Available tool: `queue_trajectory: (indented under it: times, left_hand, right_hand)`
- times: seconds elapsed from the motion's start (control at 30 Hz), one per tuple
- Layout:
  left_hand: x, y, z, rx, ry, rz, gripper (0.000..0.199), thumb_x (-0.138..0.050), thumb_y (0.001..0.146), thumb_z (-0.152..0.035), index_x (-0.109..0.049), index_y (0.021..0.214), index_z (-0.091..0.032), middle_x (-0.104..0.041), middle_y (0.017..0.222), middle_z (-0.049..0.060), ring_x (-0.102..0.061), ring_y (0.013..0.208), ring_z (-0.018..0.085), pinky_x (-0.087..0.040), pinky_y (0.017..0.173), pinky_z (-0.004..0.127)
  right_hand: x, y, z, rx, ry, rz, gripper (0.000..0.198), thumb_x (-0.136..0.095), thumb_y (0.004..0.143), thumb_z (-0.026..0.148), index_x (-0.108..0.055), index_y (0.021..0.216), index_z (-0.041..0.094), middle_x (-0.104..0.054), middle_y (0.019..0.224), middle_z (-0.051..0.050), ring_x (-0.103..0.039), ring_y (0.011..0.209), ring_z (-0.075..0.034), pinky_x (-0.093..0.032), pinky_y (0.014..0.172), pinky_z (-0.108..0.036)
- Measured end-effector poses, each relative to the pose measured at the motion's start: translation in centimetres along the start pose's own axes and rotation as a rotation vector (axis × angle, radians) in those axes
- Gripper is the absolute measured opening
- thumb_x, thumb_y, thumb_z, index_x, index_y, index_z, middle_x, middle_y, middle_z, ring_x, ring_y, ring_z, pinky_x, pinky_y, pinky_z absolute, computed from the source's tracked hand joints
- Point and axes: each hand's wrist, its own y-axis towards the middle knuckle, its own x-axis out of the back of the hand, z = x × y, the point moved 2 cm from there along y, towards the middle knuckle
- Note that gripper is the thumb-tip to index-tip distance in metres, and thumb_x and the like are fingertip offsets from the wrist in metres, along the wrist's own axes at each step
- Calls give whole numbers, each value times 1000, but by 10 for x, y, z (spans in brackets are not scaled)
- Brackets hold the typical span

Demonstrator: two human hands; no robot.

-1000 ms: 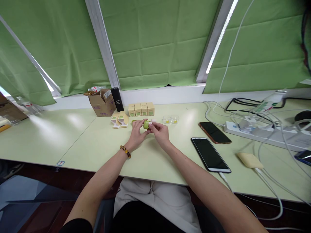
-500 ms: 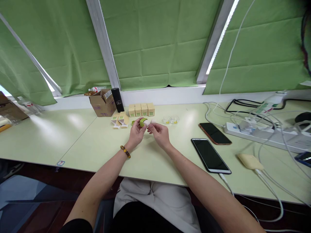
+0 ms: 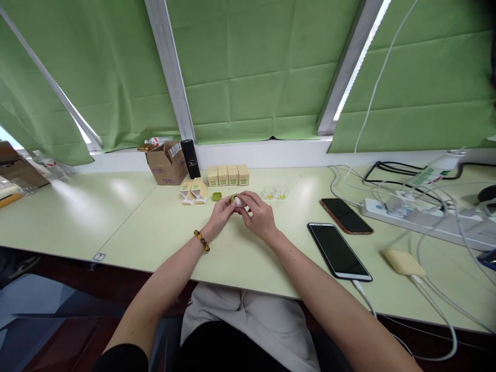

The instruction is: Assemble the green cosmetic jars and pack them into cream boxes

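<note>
Between my two hands, above the table, is a small white and green object [image 3: 239,203], largely covered by fingers; its kind cannot be made out. My left hand [image 3: 222,216] pinches its left side, with a beaded bracelet on the wrist. The fingers of my right hand [image 3: 258,214] curl over its right side and top. Just behind the left hand, a small green open container [image 3: 216,196] rests on the table. Opened small cartons [image 3: 199,191] stand to its left. Clear plastic cups [image 3: 274,193] with yellow bits inside sit behind my right hand.
Several closed small boxes [image 3: 228,175] form a row near the wall. A cardboard box [image 3: 167,164] and a black cylinder [image 3: 190,159] stand at back left. On the right are two phones [image 3: 340,251], a power strip [image 3: 418,221], a pale yellow charger [image 3: 403,262] and tangled cables.
My right hand has closed over the object, and its green part, earlier facing left and plainly visible, is now mostly covered. The green container behind the left hand shows more fully.
</note>
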Motion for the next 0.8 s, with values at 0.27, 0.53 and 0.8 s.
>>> queue_trajectory:
  times: [0.27,0.53,0.8]
  left_hand:
    - [7,5,8,27,80,-94,49,-77,89,-49,-73,122,-14,-76,110,11,-70,95,19,-60,85,31]
    - [1,6,10,-69,198,-180,40,-73,92,-46,-73,117,-15,-77,110,10,-70,97,19,-57,88,32]
    - [-3,3,7,-132,234,-229,40,-72,93,-46,-70,120,-16,-75,113,11,-69,98,20,-57,87,32]
  right_hand:
    - [2,0,7,104,-176,15,31,-51,105,27,-70,130,23,-76,134,-9,-76,108,-24,-59,80,-32]
    - [-1,0,4,252,-318,4,36,-45,108,19,-63,139,18,-74,137,-13,-78,108,-23,-61,75,-29]
    - [-3,0,2,303,-303,-39,38,-44,108,19,-60,142,16,-72,140,-16,-78,111,-26,-65,77,-33]
